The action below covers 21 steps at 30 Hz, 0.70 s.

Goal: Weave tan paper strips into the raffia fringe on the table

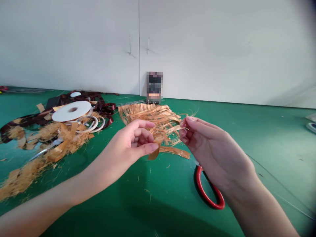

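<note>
Frayed orange raffia strip [158, 123] held up between both hands, above the green tabletop [271, 138]

The left hand [133, 141] pinches its lower edge between thumb and fingers; the right hand [209, 151] presses its fingers together on the upper fibers. Red-handled scissors [201, 189] lie below the right hand; a white ribbon spool [71, 111] sits farther left.

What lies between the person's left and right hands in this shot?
The head view shows a frayed tan ribbon filling the gap between the left hand and right hand.

Raffia [153, 120] between left hand [130, 141], right hand [212, 151]
</note>
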Each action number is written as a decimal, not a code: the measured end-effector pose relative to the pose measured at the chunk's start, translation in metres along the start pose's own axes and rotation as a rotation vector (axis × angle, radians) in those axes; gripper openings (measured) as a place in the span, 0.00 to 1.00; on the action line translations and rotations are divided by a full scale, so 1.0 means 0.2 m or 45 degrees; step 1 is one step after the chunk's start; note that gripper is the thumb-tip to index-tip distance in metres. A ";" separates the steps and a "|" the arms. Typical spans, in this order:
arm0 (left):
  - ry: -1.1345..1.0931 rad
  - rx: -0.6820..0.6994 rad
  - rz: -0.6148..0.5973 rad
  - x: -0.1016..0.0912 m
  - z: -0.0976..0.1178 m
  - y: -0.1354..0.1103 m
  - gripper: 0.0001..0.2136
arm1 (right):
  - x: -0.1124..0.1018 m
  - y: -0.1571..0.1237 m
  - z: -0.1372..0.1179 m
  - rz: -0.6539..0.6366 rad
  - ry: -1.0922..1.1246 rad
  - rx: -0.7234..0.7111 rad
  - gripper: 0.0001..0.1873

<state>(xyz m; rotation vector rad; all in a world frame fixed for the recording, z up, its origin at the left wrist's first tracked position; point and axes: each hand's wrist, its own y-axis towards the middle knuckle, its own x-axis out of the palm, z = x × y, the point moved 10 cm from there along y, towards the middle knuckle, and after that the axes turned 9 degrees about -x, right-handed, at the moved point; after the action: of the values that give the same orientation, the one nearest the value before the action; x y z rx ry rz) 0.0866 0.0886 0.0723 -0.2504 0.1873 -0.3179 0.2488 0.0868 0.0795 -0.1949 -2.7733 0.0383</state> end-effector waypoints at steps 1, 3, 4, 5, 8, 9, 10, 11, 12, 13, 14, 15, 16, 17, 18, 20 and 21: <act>-0.006 0.002 -0.023 0.01 0.00 0.00 0.16 | 0.01 0.00 -0.01 -0.024 -0.012 -0.020 0.07; -0.038 0.002 -0.083 0.03 0.00 -0.01 0.13 | 0.04 0.01 -0.02 -0.077 -0.035 -0.059 0.04; -0.053 0.002 -0.113 0.04 0.00 -0.01 0.12 | 0.04 0.01 -0.02 -0.087 -0.052 -0.066 0.02; -0.058 0.004 -0.134 0.04 0.00 -0.01 0.11 | 0.04 0.01 -0.02 -0.080 -0.079 -0.066 0.02; -0.005 0.030 -0.130 0.04 0.00 -0.02 0.08 | 0.00 0.02 -0.02 0.000 -0.244 -0.071 0.09; 0.015 0.037 -0.116 0.03 0.00 -0.03 0.08 | -0.01 0.01 -0.02 0.028 -0.301 -0.087 0.10; 0.025 0.040 -0.104 0.03 0.00 -0.03 0.08 | -0.02 0.01 -0.03 0.043 -0.348 -0.106 0.10; 0.024 0.043 -0.101 0.03 0.00 -0.03 0.09 | -0.03 0.01 -0.03 0.044 -0.383 -0.120 0.08; 0.014 0.044 -0.098 0.03 0.01 -0.03 0.09 | -0.03 0.01 -0.04 0.035 -0.407 -0.124 0.06; 0.000 0.052 -0.096 0.02 0.01 -0.03 0.10 | -0.02 0.01 -0.04 0.016 -0.426 -0.119 0.05; -0.015 0.065 -0.094 0.02 0.02 -0.03 0.11 | -0.01 0.01 -0.03 -0.016 -0.446 -0.105 0.05; -0.029 0.077 -0.089 0.02 0.02 -0.03 0.12 | 0.00 0.01 -0.02 -0.059 -0.470 -0.079 0.07; -0.044 0.088 -0.083 0.02 0.03 -0.03 0.13 | 0.01 0.01 -0.01 -0.110 -0.501 -0.047 0.09; -0.059 0.099 -0.073 0.01 0.04 -0.03 0.13 | 0.03 0.00 0.00 -0.162 -0.535 -0.009 0.11; -0.068 0.104 -0.065 0.01 0.04 -0.04 0.14 | 0.05 -0.01 0.02 -0.221 -0.568 0.035 0.12; -0.075 0.101 -0.052 0.00 0.05 -0.04 0.14 | 0.09 -0.03 0.05 -0.327 -0.598 0.112 0.11; -0.075 0.097 -0.054 0.01 0.05 -0.04 0.14 | 0.11 -0.05 0.06 -0.375 -0.582 0.135 0.10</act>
<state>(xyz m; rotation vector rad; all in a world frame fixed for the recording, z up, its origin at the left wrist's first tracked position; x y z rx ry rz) 0.0874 0.0832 0.0831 -0.1886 0.1120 -0.3586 0.2226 0.0807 0.0765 0.2862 -3.2106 0.1735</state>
